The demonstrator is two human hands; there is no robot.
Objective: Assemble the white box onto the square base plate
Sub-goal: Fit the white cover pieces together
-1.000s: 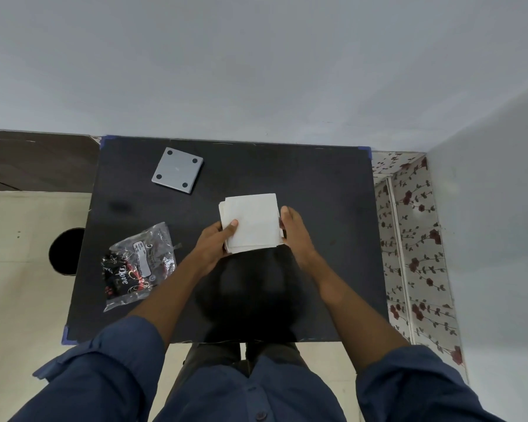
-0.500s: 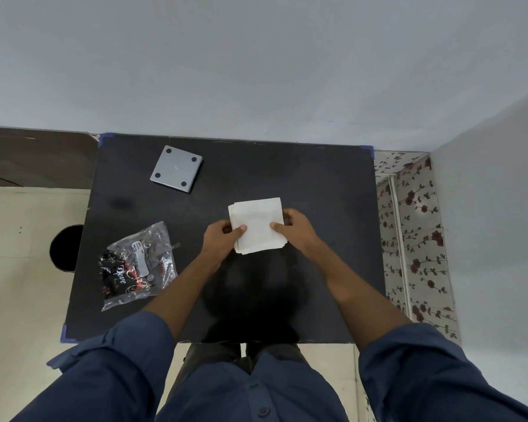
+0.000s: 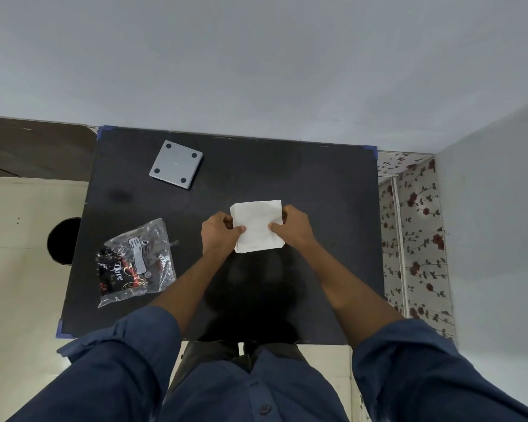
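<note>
Two bare hands hold a flat white box (image 3: 257,226) over the middle of a black table (image 3: 317,190). The left hand (image 3: 218,234) grips the box's left edge, thumb pressed on its top face. The right hand (image 3: 293,226) grips the right edge the same way. The grey square base plate (image 3: 176,164), with a dark hole in each corner, lies flat near the table's far left corner, well apart from the box. A clear plastic bag (image 3: 135,263) with dark printed contents lies near the table's left edge.
</note>
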